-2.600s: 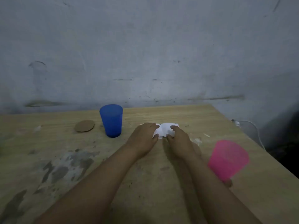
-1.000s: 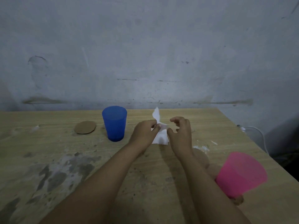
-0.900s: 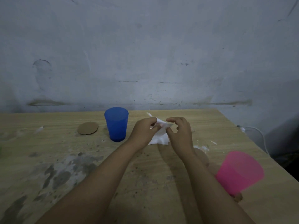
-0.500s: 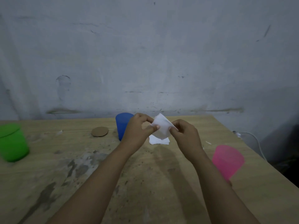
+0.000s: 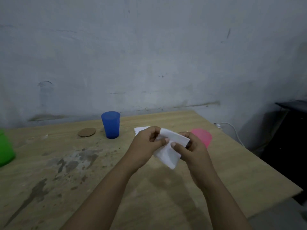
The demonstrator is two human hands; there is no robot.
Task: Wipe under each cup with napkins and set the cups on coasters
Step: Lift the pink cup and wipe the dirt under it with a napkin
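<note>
Green cup [image 5: 5, 149]: cut off by left frame edge. Pink cup [image 5: 203, 137]: lower part hidden behind right hand [image 5: 191, 150]. Napkin stack [image 5: 140, 129] on table: mostly hidden behind left hand [image 5: 146, 145].

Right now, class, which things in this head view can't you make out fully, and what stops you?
- Pink cup: lower part hidden behind the right hand.
- Green cup: cut off by the left edge.
- Napkins on the table: mostly hidden behind the left hand; count unclear.
- Held napkin: its folds partly covered by both hands.
</note>
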